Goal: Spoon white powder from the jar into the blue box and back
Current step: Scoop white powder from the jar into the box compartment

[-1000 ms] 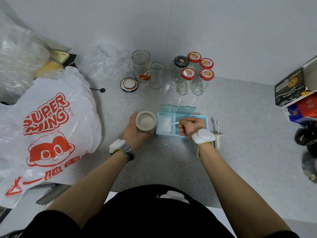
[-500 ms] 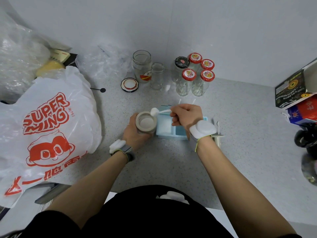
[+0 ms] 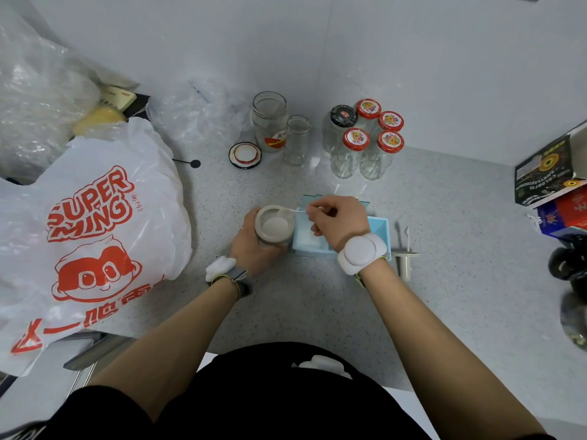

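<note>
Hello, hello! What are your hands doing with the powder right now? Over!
Left hand grips jar. Right hand pinches spoon, bowl over jar mouth. Blue box beside jar, powder inside. Nothing in the way.

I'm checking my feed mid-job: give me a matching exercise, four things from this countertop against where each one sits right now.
Things:
1. spoon
2. jar
3. loose lid
4. blue box

Places:
A. gripped by the left hand
B. flat on the counter by the uncapped empty jars
C. pinched by the right hand, bowl over the jar mouth
D. mostly under the right hand, beside the jar

Pairs: 1-C, 2-A, 3-B, 4-D
</note>
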Motion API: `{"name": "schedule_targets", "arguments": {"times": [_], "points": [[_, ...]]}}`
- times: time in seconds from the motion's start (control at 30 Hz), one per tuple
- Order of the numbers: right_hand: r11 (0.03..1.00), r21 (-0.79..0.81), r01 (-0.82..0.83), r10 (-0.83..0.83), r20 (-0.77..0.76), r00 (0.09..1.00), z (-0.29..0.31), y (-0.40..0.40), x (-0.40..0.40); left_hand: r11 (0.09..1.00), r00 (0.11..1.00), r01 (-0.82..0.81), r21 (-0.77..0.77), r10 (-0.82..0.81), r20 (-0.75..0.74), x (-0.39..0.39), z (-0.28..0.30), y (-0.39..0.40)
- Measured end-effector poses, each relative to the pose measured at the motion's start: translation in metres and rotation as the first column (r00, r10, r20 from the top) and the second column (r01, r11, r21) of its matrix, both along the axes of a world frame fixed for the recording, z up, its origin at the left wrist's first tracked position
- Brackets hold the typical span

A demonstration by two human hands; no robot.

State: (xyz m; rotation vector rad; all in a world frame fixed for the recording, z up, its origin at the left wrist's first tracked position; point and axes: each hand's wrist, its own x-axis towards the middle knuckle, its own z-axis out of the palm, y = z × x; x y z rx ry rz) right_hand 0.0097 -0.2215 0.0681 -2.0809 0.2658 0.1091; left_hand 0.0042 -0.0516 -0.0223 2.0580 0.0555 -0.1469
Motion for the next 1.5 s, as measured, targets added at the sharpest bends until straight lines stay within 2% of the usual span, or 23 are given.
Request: {"name": "schedule_targets", "arguments": {"times": [0.13,0.27,0.4,0.5,0.6,0.7,0.87,1.27,1.5], "points": [[0.985,-0.15,0.089,-0.079,0.074,0.994,-0.008,-0.022,0.001,1.0,1.0,0.007,-0.006,-0.008,-0.004,-0.001,0.0,0.001],[0.935,-0.352,-0.04,0.045,0.006,0.999,-0.024,-0.029,0.001,1.0,1.0,0.004,0.02,-0.004,-0.011,0.0,0.0,0.001],[0.903,-0.407,-0.137,0.114,-0.08,0.99,-0.04,-0.026,-0.001,0.999,1.0,-0.007,0.032,0.008,-0.023,0.001,-0.004,0.002],[0.954,-0.291,-0.071,0.029,-0.144,0.989,-0.049,-0.02,-0.002,0.999,1.0,-0.008,0.046,0.009,-0.029,0.001,-0.005,0.002],[0.981,-0.03,0.189,-0.191,-0.204,0.96,-0.053,-0.019,-0.007,0.999,0.999,-0.004,0.043,0.005,-0.032,0.002,-0.004,0.002],[0.906,0.185,0.38,-0.32,-0.286,0.903,-0.054,-0.022,-0.008,0.999,1.0,-0.001,0.034,0.002,-0.021,0.001,-0.002,0.002],[0.79,0.382,0.479,-0.342,-0.374,0.862,-0.048,-0.027,-0.003,1.0,1.0,0.001,0.02,-0.001,-0.007,0.0,0.001,0.001],[0.797,0.398,0.455,-0.345,-0.318,0.883,-0.038,-0.032,-0.004,1.0,1.0,-0.006,0.007,0.006,-0.012,-0.001,0.0,0.001],[0.794,0.459,0.398,-0.325,-0.233,0.917,-0.005,-0.023,0.0,1.0,1.0,-0.009,0.023,0.009,-0.024,0.0,-0.002,0.001]]}}
